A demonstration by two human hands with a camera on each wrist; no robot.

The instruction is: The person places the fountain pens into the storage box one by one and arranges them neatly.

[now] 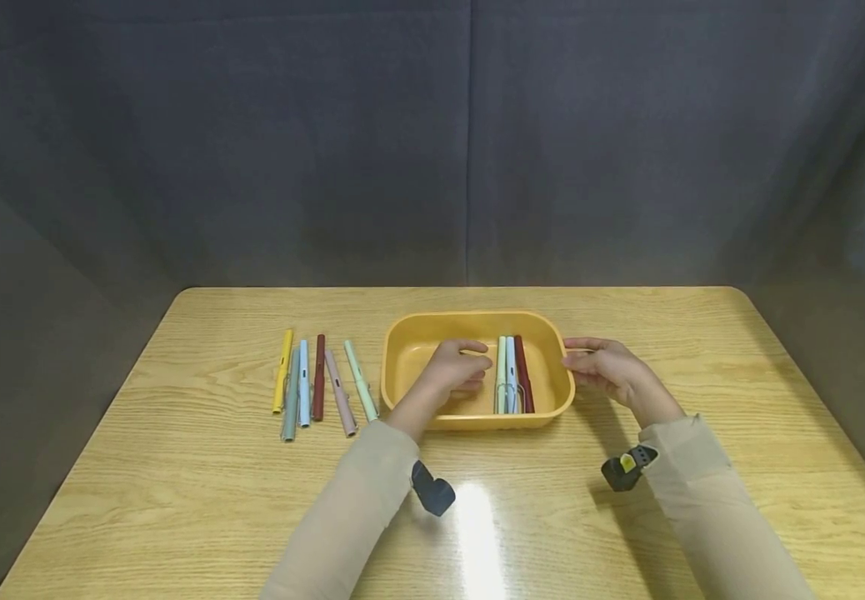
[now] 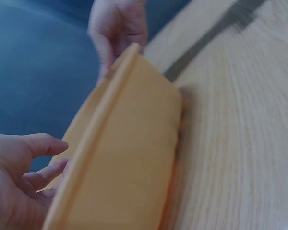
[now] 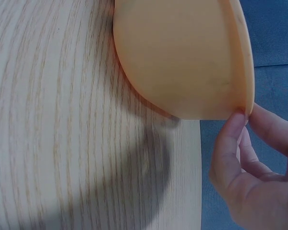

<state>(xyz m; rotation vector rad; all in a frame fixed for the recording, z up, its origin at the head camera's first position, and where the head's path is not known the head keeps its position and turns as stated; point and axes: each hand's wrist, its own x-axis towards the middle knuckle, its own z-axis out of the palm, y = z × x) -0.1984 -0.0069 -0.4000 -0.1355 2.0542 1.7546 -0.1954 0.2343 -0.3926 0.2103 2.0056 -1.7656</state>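
An orange-yellow plastic box (image 1: 407,327) stands on the table. Inside it, toward the right end, a pale green pen (image 1: 502,367), a light blue pen (image 1: 511,367) and a dark red pen (image 1: 522,371) lie side by side. My left hand (image 1: 453,368) is over the box interior, left of these pens, its fingers loosely bent with nothing visible between them. At the right end my right hand (image 1: 612,371) pinches the box rim between thumb and fingers, as the right wrist view shows too.
Left of the box lie several pens: a yellow pen (image 1: 283,371), a teal pen (image 1: 291,396), a light blue one, a dark red one, a mauve pen (image 1: 340,393) and a pale green one. Dark curtains (image 1: 470,150) hang behind the wooden table (image 1: 177,467).
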